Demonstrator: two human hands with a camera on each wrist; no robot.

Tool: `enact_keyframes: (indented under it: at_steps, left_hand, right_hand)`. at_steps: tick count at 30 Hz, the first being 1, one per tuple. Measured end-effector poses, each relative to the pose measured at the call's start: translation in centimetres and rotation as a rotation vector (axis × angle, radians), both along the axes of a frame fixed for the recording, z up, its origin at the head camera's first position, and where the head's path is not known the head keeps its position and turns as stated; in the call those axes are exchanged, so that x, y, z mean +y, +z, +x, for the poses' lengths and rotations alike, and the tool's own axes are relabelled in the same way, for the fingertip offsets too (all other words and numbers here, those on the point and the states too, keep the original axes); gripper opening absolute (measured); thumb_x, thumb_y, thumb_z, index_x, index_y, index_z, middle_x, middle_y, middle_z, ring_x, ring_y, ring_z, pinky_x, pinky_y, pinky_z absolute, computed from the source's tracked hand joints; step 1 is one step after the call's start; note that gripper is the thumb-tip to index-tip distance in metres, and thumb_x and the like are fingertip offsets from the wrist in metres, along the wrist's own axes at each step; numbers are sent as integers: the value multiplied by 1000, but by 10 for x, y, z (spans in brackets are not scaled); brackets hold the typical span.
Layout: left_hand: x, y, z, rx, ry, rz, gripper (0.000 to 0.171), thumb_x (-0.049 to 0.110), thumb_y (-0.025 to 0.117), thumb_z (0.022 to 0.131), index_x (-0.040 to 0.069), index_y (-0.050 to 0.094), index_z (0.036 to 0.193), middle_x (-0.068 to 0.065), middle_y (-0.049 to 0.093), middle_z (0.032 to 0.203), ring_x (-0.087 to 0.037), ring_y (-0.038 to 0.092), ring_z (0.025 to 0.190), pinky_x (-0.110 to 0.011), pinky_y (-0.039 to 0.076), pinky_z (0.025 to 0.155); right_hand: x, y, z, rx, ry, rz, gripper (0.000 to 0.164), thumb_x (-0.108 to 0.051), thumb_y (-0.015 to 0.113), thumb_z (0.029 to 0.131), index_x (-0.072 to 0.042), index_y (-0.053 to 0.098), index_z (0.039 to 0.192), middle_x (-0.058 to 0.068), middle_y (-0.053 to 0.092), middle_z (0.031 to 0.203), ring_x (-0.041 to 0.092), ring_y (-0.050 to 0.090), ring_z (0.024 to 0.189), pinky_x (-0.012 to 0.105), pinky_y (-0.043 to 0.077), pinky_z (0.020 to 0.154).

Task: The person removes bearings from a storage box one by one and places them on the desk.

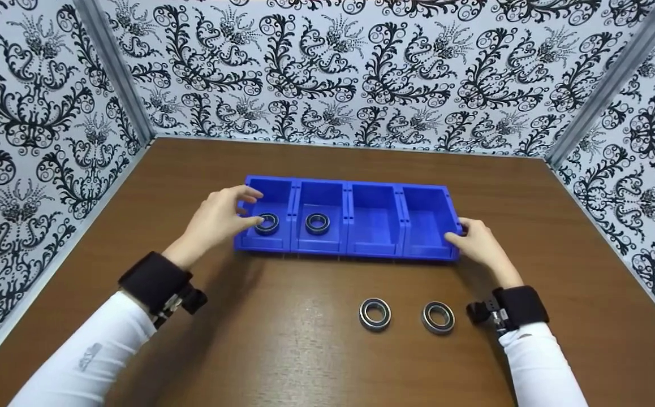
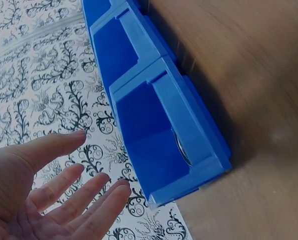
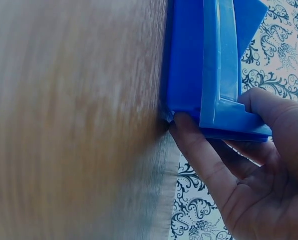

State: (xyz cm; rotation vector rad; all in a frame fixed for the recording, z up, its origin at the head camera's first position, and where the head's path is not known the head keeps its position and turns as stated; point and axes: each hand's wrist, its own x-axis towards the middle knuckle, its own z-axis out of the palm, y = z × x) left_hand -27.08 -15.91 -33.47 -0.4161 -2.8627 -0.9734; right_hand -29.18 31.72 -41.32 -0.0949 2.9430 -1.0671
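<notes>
A blue row of joined bins (image 1: 375, 250) stands on the table, its compartments side by side. One ball bearing (image 1: 267, 224) lies in the leftmost compartment and another bearing (image 1: 317, 224) in the one beside it; the two compartments on the right hold nothing. At the row's right end my right hand (image 1: 477, 243) grips the side wall, thumb over the rim and fingers around the outside, as the right wrist view shows. By the left end, my left hand (image 1: 217, 217) has its fingers spread and apart from the bin wall (image 2: 134, 165), holding nothing.
Two more bearings, one (image 1: 375, 314) and another (image 1: 438, 317) to its right, lie flat on the brown wooden table (image 1: 282, 339) in front of the bins. Patterned black-and-white walls (image 1: 327, 73) with grey metal corner posts (image 1: 118, 73) enclose the table at the back and sides.
</notes>
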Motion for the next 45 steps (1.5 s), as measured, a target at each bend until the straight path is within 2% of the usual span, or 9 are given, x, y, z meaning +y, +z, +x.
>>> enact_keyframes:
  at_steps: [13, 21, 28, 41, 45]
  left_hand:
    - [25, 10, -3, -8, -33, -68, 44, 23, 73, 77, 12, 60, 117, -10, 65, 116, -28, 65, 99, -43, 53, 85]
    - [38, 11, -7, -2, -65, -110, 44, 23, 73, 76, 10, 60, 116, -10, 65, 117, -27, 62, 108, -44, 51, 89]
    - [46, 11, -12, 27, -99, -146, 45, 23, 74, 76, 9, 60, 116, -10, 66, 114, -25, 61, 109, -45, 48, 93]
    - [60, 10, -13, 17, -126, -191, 44, 21, 73, 76, 11, 61, 116, -11, 65, 110, -24, 63, 94, -40, 53, 81]
    - [65, 11, -13, 9, -133, -207, 43, 21, 73, 76, 12, 60, 116, -10, 65, 109, -23, 62, 94, -38, 52, 80]
  right_hand:
    - [-1, 0, 0, -1, -9, 1, 43, -16, 56, 86, 6, 52, 123, 23, 66, 92, 9, 58, 59, 23, 50, 51]
    - [-2, 1, 2, 4, -1, 22, 44, -17, 55, 86, 6, 51, 124, 27, 65, 104, 16, 64, 74, 20, 49, 57]
    - [-2, 2, 2, 14, 6, 34, 44, -17, 55, 86, 6, 51, 124, 27, 64, 106, 20, 64, 79, 19, 49, 59]
    - [-2, 2, 2, 25, 5, 38, 45, -17, 55, 87, 6, 51, 125, 28, 64, 106, 23, 65, 84, 19, 48, 64]
    - [-2, 2, 2, 21, 3, 35, 44, -17, 55, 87, 6, 51, 124, 27, 64, 106, 21, 64, 82, 19, 48, 63]
